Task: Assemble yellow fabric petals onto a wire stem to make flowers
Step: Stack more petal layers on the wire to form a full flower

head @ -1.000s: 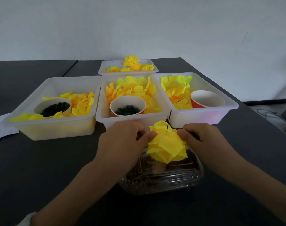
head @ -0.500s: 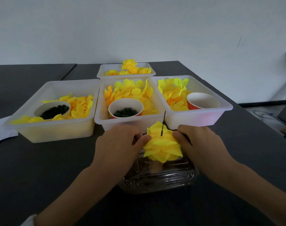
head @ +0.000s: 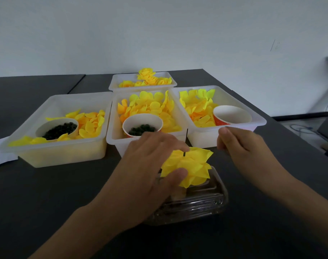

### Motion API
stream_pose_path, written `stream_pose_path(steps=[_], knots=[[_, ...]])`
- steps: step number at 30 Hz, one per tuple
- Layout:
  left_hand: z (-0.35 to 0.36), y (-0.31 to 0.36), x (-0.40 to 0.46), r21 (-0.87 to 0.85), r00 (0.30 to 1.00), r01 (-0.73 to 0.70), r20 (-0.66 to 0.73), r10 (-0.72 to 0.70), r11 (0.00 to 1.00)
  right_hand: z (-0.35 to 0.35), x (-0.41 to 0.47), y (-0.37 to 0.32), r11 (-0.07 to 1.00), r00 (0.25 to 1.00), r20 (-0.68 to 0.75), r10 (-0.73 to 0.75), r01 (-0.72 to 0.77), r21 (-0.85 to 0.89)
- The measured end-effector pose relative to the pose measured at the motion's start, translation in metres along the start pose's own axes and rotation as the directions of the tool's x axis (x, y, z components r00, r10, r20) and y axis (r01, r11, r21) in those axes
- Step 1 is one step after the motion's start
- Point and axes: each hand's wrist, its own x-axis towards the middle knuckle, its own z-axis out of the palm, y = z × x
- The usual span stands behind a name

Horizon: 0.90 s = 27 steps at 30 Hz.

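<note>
A yellow fabric flower point(head: 189, 166) sits on a thin dark wire stem point(head: 185, 141) that pokes up through its middle, above a clear plastic box point(head: 195, 206). My left hand point(head: 152, 165) holds the flower, with the thumb under its near edge and the fingers over its far left side. To the right of the flower my right hand point(head: 241, 144) hovers apart from it, fingers loosely curled and holding nothing. Loose yellow petals fill the middle tub point(head: 112, 135) and the right tub point(head: 260, 120).
A left tub point(head: 53, 154) holds petals and a cup of dark beads point(head: 58, 128). Another bead cup point(head: 142, 126) stands in the middle tub, an empty red cup point(head: 232, 114) in the right one. Finished flowers lie in a far tub point(head: 114, 85). The table's right edge is close.
My right hand has let go of the flower and lifted up and to the right. My left hand has moved over the flower and now holds it alone.
</note>
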Motion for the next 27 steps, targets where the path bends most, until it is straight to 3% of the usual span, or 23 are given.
stream_pose_path(steps=[5,16,20,23,25,27], knots=[[0.012,-0.006,-0.005,0.133,0.98,-0.078,0.193,0.051,0.988,-0.02,0.011,0.003,0.998,0.999,-0.017,0.052,-0.052,-0.04],[0.032,-0.02,-0.016,0.176,0.983,-0.159,0.116,0.14,0.971,-0.038,0.107,0.052,0.95,0.98,-0.184,0.07,-0.122,-0.289],[0.036,-0.021,-0.018,0.24,0.981,-0.176,0.12,0.151,0.955,-0.032,0.146,0.088,0.824,0.97,0.096,0.223,-0.135,-0.55],[0.04,-0.022,-0.018,0.277,0.983,-0.173,0.104,0.15,0.945,-0.019,0.16,0.099,0.719,0.868,0.342,0.359,-0.023,-0.694],[0.041,-0.021,-0.017,0.29,0.986,-0.166,0.081,0.149,0.943,-0.011,0.166,0.103,0.646,0.789,0.427,0.442,0.05,-0.761],[0.042,-0.02,-0.015,0.302,0.987,-0.158,0.058,0.147,0.94,-0.007,0.171,0.108,0.642,0.742,0.458,0.489,0.049,-0.765]])
